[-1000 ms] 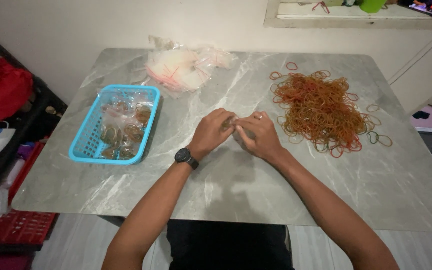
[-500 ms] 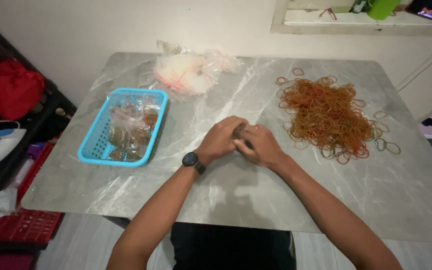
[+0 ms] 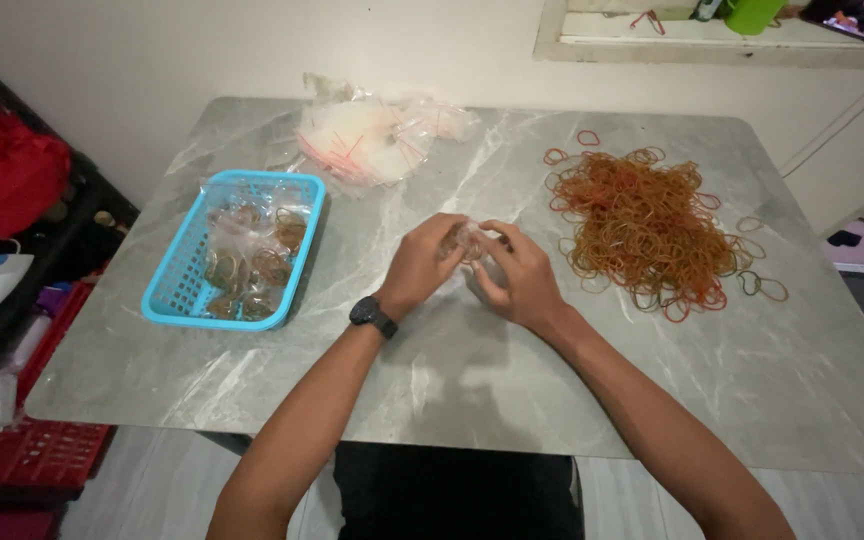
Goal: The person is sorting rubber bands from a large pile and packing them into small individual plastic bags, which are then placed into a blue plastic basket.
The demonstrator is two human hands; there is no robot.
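With the basket (image 3: 184,290) at the left, the left hand (image 3: 424,262) and right hand (image 3: 514,280) together pinch a small clear bag (image 3: 469,239) above mid-table (image 3: 432,390), where a slipping grip might spill its contents toward the band pile (image 3: 644,226).

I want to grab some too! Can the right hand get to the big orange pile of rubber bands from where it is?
Probably yes. The right hand is beside the big orange pile of rubber bands, with only bare grey marble table between them. But both hands are busy with a small clear plastic bag.
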